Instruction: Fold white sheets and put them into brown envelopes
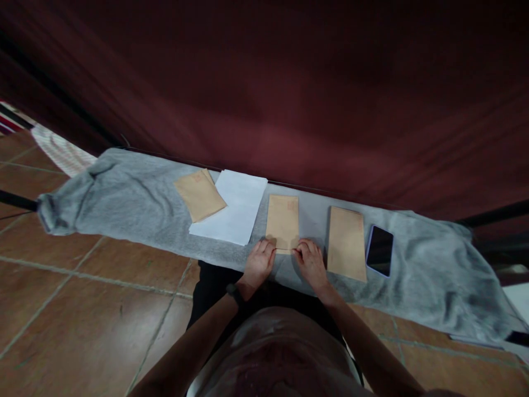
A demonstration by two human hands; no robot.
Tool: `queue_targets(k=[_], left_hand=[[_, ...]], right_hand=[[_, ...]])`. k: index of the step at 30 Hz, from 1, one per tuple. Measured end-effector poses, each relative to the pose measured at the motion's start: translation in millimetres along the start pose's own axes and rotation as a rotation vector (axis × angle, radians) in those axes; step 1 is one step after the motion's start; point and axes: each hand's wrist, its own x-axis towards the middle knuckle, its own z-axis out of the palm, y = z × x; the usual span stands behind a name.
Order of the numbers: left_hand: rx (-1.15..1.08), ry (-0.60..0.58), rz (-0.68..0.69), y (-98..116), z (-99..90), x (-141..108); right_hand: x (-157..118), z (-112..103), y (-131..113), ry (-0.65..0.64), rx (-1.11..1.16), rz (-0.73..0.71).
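Observation:
A brown paper envelope lies in front of me on the grey cloth, with small reddish print near its far right corner. My left hand pinches its near left corner. At the near right corner, the fingers of my right hand are closed on the same edge. A thin dark line, like a crease or flap edge, runs between my fingertips. To the right lies a stack of brown envelopes. Left of my hands, a few more brown envelopes partly cover a stack of white paper.
A phone with a dark screen lies right of the envelope stack. Grey cloth covers the narrow bench or table. Behind it hangs a dark red curtain. Brown floor tiles show below.

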Motion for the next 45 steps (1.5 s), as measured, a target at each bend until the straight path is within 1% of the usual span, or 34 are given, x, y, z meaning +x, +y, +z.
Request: queue_targets(k=[2,4,5,8,10,12,14,19,24,27,29,31,35,39,42,45], left_hand=[[0.021,0.009,-0.025,0.4,1.4,-0.6],[0.047,0.008,-0.007,4.2,2.3,-1.1],[0.052,-0.003,0.035,7.7,3.0,-1.4],[0.037,-0.065,0.224,22.7,6.5,-2.9],[0.043,-0.081,0.267,32.8,9.8,-4.3],[0.07,-0.082,0.247,39.3,12.1,-5.8],[0.094,-0.091,0.242,41.4,12.5,-7.0],[0.115,-0.111,0.227,37.4,7.2,-10.8],[0.093,-0.134,0.198,33.7,1.0,-14.6],[0.089,-0.128,0.167,28.3,-0.7,-8.4],[0.09,-0.122,0.156,23.7,0.8,2.7],[0.098,-0.119,0.154,19.5,5.4,19.8],[0.125,-0.145,0.11,14.4,21.0,65.4],[0.115,-0.172,0.074,12.7,34.2,109.2],[0.113,-0.178,0.055,12.4,38.3,134.1],[0.117,-0.212,0.029,12.1,39.1,154.3]], right_hand=[[0.1,1.1,0.5,0.005,0.002,0.009],[0.2,2.6,1.6,0.007,0.006,0.014],[0.4,3.3,2.3,0.008,0.01,0.015],[1.4,3.9,3.7,0.0,0.036,0.016],[1.7,3.2,3.7,-0.011,0.048,0.021],[0.1,2.2,2.5,-0.02,0.053,0.012],[-4.5,1.8,-0.4,-0.019,0.062,-0.024],[-24.6,3.8,-10.9,-0.087,0.069,-0.193],[-33.6,5.1,-15.8,-0.101,0.011,-0.193],[-33.2,6.4,-16.9,-0.087,-0.001,-0.184],[-33.2,8.1,-17.8,-0.078,-0.01,-0.187],[-33.7,9.9,-18.4,-0.073,-0.023,-0.192],[-33.7,11.7,-19.4,-0.06,-0.042,-0.189],[-31.2,9.1,-21.5,-0.066,-0.063,-0.207],[-29.2,7.0,-23.4,-0.062,-0.082,-0.209],[-28.3,6.9,-24.1,-0.037,-0.092,-0.215]])
